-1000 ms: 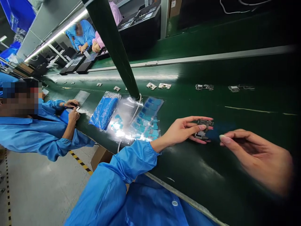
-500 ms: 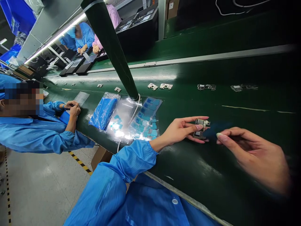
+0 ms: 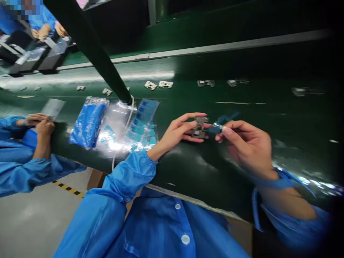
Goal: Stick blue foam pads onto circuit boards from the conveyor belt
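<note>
Left hand [image 3: 174,132], fingers [image 3: 188,123] clamped on small metal bracket [image 3: 199,128], held above green tabletop [image 3: 228,168]. Right hand [image 3: 248,145], fingers [image 3: 227,130] pinched on blue film strip [image 3: 217,128], just beside bracket.

Held part [image 3: 199,128]: dull grey metal, 3 o'clock
Blue strip [image 3: 218,128]: smooth, glossy plastic film, 3 o'clock
Brackets [image 3: 165,84]: bright bare metal, 12 o'clock
Desk [image 3: 236,168]: glossy dark green, smooth, 4 o'clock
Bag [image 3: 114,130]: clear shiny plastic, 9 o'clock
Sleeve [image 3: 129,175]: smooth blue cloth, 8 o'clock
Button [image 3: 185,239]: glossy white plastic, 6 o'clock
</note>
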Available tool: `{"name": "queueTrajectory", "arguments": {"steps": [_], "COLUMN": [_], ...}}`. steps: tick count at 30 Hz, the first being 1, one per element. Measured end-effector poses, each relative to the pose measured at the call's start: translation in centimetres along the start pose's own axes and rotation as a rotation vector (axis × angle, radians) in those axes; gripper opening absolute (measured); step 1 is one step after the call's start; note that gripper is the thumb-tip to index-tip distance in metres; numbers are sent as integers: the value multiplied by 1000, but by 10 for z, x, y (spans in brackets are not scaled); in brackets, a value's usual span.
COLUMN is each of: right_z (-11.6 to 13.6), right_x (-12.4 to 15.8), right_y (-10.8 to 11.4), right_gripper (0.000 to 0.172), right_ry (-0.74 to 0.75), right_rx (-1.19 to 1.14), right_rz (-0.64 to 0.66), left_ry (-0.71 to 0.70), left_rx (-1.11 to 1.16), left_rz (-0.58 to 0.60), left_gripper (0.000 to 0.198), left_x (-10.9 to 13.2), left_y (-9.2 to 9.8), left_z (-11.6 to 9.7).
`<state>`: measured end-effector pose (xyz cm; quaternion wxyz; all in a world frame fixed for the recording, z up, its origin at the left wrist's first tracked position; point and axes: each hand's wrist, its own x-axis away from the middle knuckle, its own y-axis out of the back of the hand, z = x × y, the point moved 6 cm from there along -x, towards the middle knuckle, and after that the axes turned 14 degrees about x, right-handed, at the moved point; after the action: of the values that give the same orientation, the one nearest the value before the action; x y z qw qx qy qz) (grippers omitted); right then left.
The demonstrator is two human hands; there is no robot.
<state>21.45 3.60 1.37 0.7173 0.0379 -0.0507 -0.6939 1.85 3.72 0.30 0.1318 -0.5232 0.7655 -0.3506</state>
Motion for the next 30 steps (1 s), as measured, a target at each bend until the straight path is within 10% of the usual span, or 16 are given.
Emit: {"name": "queueTrajectory", "arguments": {"steps": [5,30], "right_z": [6,5], "right_x": [-6,1], "right_y": [2,1], "right_gripper": [46,51], "right_ry": [-41,57], "right_rx": [-270,-67], "right_rz": [40,45], "left_ry": [-30,-56], "left_rx": [-26,-68], "left_rz": [-38,-71], "left_gripper": [57,52], "left_x": [1,2], "left_y": [0,-4], "left_z": [-3,-7]}}
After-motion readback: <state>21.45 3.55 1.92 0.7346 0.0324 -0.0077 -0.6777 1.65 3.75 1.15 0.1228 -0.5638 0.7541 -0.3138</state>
